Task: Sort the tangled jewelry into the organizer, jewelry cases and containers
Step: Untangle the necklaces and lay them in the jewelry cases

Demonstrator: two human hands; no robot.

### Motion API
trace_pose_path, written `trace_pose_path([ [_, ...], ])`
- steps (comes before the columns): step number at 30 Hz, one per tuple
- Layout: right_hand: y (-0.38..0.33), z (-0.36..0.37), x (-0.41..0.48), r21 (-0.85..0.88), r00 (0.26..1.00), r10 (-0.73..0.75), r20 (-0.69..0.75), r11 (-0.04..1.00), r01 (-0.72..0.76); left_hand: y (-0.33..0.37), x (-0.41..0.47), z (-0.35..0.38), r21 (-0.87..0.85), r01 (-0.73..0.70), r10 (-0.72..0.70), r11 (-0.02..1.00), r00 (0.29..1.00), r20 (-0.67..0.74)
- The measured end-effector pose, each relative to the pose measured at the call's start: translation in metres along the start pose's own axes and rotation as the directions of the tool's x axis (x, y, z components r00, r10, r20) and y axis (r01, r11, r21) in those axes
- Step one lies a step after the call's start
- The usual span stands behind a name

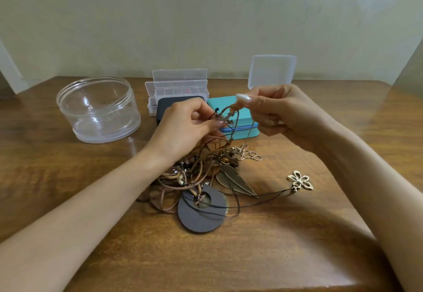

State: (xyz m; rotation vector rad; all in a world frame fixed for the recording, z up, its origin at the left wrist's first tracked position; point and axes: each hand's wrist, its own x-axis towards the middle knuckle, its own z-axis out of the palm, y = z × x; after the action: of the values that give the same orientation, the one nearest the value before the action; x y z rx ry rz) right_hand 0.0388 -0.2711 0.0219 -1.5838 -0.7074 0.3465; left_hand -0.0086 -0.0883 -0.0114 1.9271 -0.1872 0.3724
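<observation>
A wooden table (297, 246) is seen from above, set against a pale wall (206, 16). Two bare forearms are stretched in from the near corners, and the hands are raised together over the middle of the table. The left hand (183, 129) is curled, its thumb and fingertips pinched on a thin brown cord (229, 114) strung with small charms. The right hand (283, 113) is closed on the same cord a little higher, between thumb and fingers. At the far left a round clear tub (98, 110) is stood open. At the far right a frosted square box (272, 71) is stood, its lower edge hidden by the right hand. A teal case (242, 129) lies shut between the hands and is partly covered by them and crossed by the cord. Behind it a clear organizer (179, 85) is stood with its lids up. A dark case (169, 106) just in front of it is mostly blocked by the left hand. The tangle (183, 181) of brown and black cords is heaped on the table below the hands, with the held cord running down into it. A dark disc pendant (201, 217) lies at its near edge, a metal leaf (233, 180) beside that, and a small metal flower (300, 180) is laid apart to the right on a black cord.
</observation>
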Motion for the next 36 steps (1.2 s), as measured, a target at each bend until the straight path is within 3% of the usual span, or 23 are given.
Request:
trace_pose_path([
  [5,0.007,-0.003,0.003,-0.072,0.984,0.123,-0.130,0.989,-0.133,0.005,-0.001,0.000,-0.085,-0.080,0.080,0.993,0.997,0.002],
  [8,0.008,0.001,0.000,-0.184,0.954,0.297,0.031,0.940,-0.287,0.005,-0.001,-0.001,-0.063,-0.158,0.161,0.985,0.986,0.044],
  [10,0.008,0.004,-0.002,-0.152,0.933,0.339,0.117,0.935,-0.321,0.003,-0.001,-0.002,-0.068,-0.174,0.178,0.982,0.983,0.054],
  [15,0.007,0.001,0.002,-0.010,0.945,0.317,0.076,0.948,-0.318,0.005,-0.001,-0.001,0.001,-0.203,0.203,0.979,0.979,0.036],
  [19,0.007,0.002,0.002,-0.094,0.948,0.318,0.027,0.945,-0.314,0.007,-0.003,0.001,0.018,-0.201,0.201,0.979,0.979,0.022],
  [22,0.008,0.006,0.001,-0.139,0.937,0.342,0.077,0.934,-0.329,0.008,-0.004,0.001,0.015,-0.212,0.211,0.977,0.977,0.026],
  [26,0.011,0.004,0.002,-0.046,0.921,0.363,0.139,0.932,-0.361,0.006,-0.004,0.000,0.010,-0.237,0.236,0.972,0.971,0.038],
  [30,0.006,0.002,0.002,0.030,0.921,0.362,0.145,0.929,-0.370,0.003,-0.001,-0.003,0.114,-0.252,0.252,0.961,0.968,0.010],
  [33,0.005,-0.002,0.003,-0.040,0.935,0.351,0.058,0.936,-0.349,0.001,0.002,-0.009,0.182,-0.184,0.188,0.966,0.982,-0.007],
  [36,0.003,-0.007,0.002,-0.075,0.955,0.295,-0.015,0.952,-0.296,0.004,0.003,-0.013,0.217,-0.121,0.098,0.969,0.989,0.112],
])
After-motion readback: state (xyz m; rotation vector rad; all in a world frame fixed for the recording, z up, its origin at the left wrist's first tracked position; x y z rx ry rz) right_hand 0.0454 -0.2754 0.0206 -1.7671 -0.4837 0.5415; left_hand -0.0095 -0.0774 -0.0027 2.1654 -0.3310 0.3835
